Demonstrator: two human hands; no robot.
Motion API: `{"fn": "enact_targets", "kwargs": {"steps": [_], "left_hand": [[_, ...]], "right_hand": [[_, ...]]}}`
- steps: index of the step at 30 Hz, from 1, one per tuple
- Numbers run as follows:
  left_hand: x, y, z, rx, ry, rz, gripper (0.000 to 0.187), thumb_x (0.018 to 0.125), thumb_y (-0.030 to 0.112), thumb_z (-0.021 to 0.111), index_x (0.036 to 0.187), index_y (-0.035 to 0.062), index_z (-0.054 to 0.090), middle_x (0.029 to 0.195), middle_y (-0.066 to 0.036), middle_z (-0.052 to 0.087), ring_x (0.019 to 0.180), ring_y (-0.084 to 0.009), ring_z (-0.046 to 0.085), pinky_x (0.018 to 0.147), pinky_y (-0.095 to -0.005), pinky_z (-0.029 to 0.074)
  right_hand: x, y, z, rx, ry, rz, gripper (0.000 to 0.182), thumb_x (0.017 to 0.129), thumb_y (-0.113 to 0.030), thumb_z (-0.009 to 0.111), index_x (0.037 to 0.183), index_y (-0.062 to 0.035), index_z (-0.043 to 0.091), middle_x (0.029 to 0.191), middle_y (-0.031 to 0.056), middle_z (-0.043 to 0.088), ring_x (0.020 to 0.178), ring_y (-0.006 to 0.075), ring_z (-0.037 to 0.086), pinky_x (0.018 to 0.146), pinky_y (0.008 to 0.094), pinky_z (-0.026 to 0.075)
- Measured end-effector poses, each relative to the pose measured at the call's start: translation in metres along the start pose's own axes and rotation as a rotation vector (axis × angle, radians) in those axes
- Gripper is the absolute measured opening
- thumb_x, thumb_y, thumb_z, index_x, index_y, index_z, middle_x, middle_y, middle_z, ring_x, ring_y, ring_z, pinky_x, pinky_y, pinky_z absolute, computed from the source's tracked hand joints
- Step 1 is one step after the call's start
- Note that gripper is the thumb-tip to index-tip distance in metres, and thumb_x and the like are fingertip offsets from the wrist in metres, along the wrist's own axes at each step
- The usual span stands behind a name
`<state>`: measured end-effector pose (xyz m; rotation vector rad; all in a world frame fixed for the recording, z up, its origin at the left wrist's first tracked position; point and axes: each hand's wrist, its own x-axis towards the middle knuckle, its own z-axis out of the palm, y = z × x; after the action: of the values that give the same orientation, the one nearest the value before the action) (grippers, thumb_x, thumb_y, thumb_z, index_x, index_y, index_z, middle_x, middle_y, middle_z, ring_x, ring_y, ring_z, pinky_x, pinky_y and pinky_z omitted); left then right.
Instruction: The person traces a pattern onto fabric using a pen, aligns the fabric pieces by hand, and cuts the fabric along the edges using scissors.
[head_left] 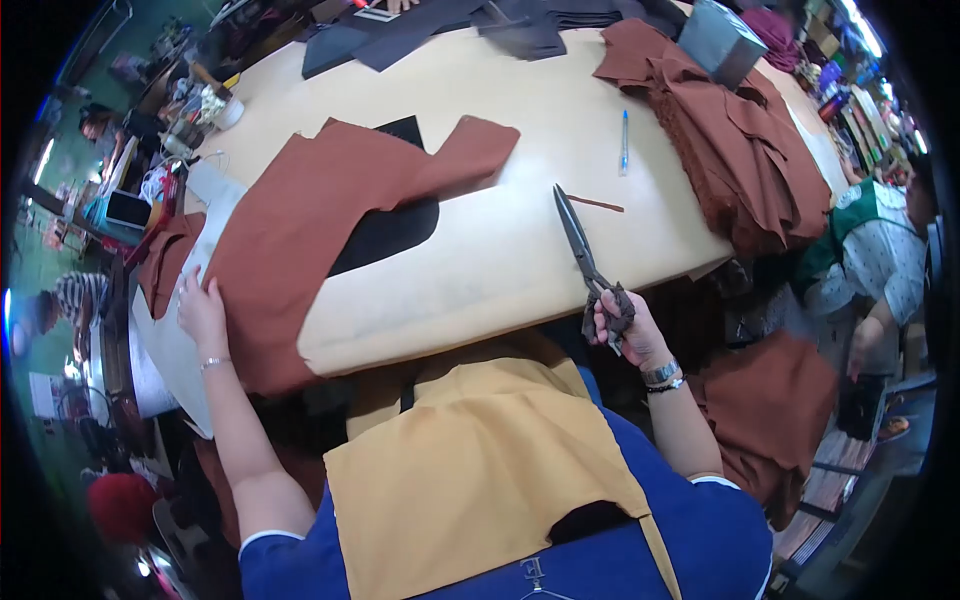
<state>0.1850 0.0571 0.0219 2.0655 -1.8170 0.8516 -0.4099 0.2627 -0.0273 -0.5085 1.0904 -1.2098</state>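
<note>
A large reddish-brown leather piece (290, 220) lies across the left of the table and hangs over its front edge. My left hand (203, 312) rests at its left edge, fingers stretched out and apart, beside a pale grey-white sheet (165, 340). Black pieces (390, 235) show partly from under the leather. In my right hand (640, 335) is a pair of large scissors (580, 240), handles wrapped in dark cloth. Their blades look closed and point away over the table's right half. A thin brown strip (596, 204) lies by the tips.
A blue pen (625, 145) lies on the pale table (500, 260). At the right, a metal block (720, 42) weighs down a stack of brown leather (740, 140). Dark pieces (430, 30) lie along the far edge, where another person's hand (400, 4) shows. More brown leather (770, 410) hangs at my right.
</note>
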Motion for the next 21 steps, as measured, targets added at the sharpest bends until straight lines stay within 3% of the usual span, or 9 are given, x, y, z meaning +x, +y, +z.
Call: {"fn": "enact_targets", "kwargs": {"steps": [2, 5, 7, 8, 10, 15, 18, 19, 21], "left_hand": [[0.020, 0.036, -0.009, -0.219, -0.136, -0.022, 0.037, 0.091, 0.031, 0.060, 0.120, 0.0074, 0.059, 0.118, -0.016, 0.062, 0.109, -0.0316, 0.059, 0.091, -0.0423, 0.048], [0.031, 0.130, -0.013, -0.548, -0.264, 0.104, 0.042, 0.093, 0.042, 0.053, 0.114, 0.0074, 0.064, 0.116, -0.015, 0.063, 0.108, -0.0305, 0.060, 0.092, -0.0410, 0.046], [0.025, 0.199, -0.024, -0.639, -0.375, 0.183, 0.044, 0.093, 0.048, 0.050, 0.104, 0.0105, 0.069, 0.105, -0.011, 0.066, 0.104, -0.0286, 0.061, 0.090, -0.0407, 0.046], [0.029, 0.227, -0.040, -0.613, -0.545, 0.218, 0.046, 0.092, 0.048, 0.052, 0.103, 0.0065, 0.069, 0.104, -0.012, 0.066, 0.103, -0.0287, 0.061, 0.090, -0.0381, 0.046], [0.024, 0.273, -0.041, -0.694, -0.529, 0.265, 0.051, 0.089, 0.054, 0.052, 0.095, 0.0065, 0.071, 0.100, -0.011, 0.066, 0.098, -0.0288, 0.062, 0.086, -0.0387, 0.047], [0.013, 0.329, -0.032, -0.974, -0.628, 0.199, 0.042, 0.086, 0.033, 0.066, 0.117, 0.0061, 0.059, 0.097, -0.011, 0.066, 0.097, -0.0273, 0.062, 0.085, -0.0403, 0.048], [-0.014, 0.327, -0.039, -1.344, -0.524, 0.253, 0.049, 0.083, 0.017, 0.068, 0.128, 0.0059, 0.051, 0.096, -0.011, 0.065, 0.097, -0.0273, 0.062, 0.085, -0.0407, 0.048], [-0.022, 0.320, -0.047, -1.410, -0.559, 0.317, 0.045, 0.080, 0.010, 0.068, 0.123, 0.0060, 0.055, 0.096, -0.011, 0.065, 0.096, -0.0275, 0.061, 0.086, -0.0399, 0.047], [-0.036, 0.302, -0.053, -1.269, -0.468, 0.668, 0.040, 0.077, 0.010, 0.069, 0.116, 0.0064, 0.060, 0.097, -0.011, 0.064, 0.097, -0.0273, 0.061, 0.088, -0.0394, 0.046]], "right_hand": [[0.002, 0.001, -0.002, -0.019, 0.004, 0.009, 0.031, 0.091, -0.032, 0.064, 0.086, -0.0030, 0.055, 0.067, 0.0036, 0.057, 0.050, 0.0109, 0.056, 0.051, 0.0256, 0.050], [0.002, 0.001, -0.003, -0.036, -0.007, -0.003, 0.031, 0.092, -0.032, 0.063, 0.085, -0.0031, 0.055, 0.065, 0.0046, 0.057, 0.051, 0.0122, 0.056, 0.050, 0.0278, 0.050], [0.002, 0.002, -0.005, -0.052, 0.021, 0.014, 0.031, 0.092, -0.032, 0.062, 0.086, -0.0029, 0.055, 0.065, 0.0055, 0.057, 0.051, 0.0133, 0.057, 0.051, 0.0292, 0.051], [0.002, 0.002, -0.006, -0.055, 0.027, 0.012, 0.031, 0.092, -0.033, 0.063, 0.086, -0.0030, 0.055, 0.065, 0.0054, 0.057, 0.051, 0.0133, 0.057, 0.051, 0.0292, 0.051], [0.000, 0.002, -0.004, -0.058, 0.042, 0.006, 0.031, 0.092, -0.033, 0.063, 0.086, -0.0032, 0.056, 0.065, 0.0053, 0.057, 0.051, 0.0133, 0.057, 0.051, 0.0292, 0.051], [0.001, 0.004, -0.007, -0.047, 0.023, -0.014, 0.031, 0.091, -0.034, 0.064, 0.088, -0.0035, 0.057, 0.067, 0.0050, 0.058, 0.053, 0.0134, 0.057, 0.052, 0.0288, 0.050], [0.001, 0.005, -0.008, -0.044, 0.018, -0.018, 0.032, 0.091, -0.035, 0.063, 0.088, -0.0035, 0.057, 0.068, 0.0047, 0.058, 0.053, 0.0136, 0.057, 0.052, 0.0290, 0.050], [0.001, 0.003, -0.009, -0.039, 0.017, 0.004, 0.032, 0.092, -0.035, 0.063, 0.088, -0.0036, 0.057, 0.068, 0.0046, 0.058, 0.054, 0.0138, 0.057, 0.053, 0.0289, 0.049], [0.000, 0.002, -0.013, -0.072, -0.010, 0.001, 0.034, 0.092, -0.037, 0.062, 0.089, -0.0036, 0.056, 0.068, 0.0045, 0.058, 0.053, 0.0135, 0.056, 0.053, 0.0286, 0.049]]}}
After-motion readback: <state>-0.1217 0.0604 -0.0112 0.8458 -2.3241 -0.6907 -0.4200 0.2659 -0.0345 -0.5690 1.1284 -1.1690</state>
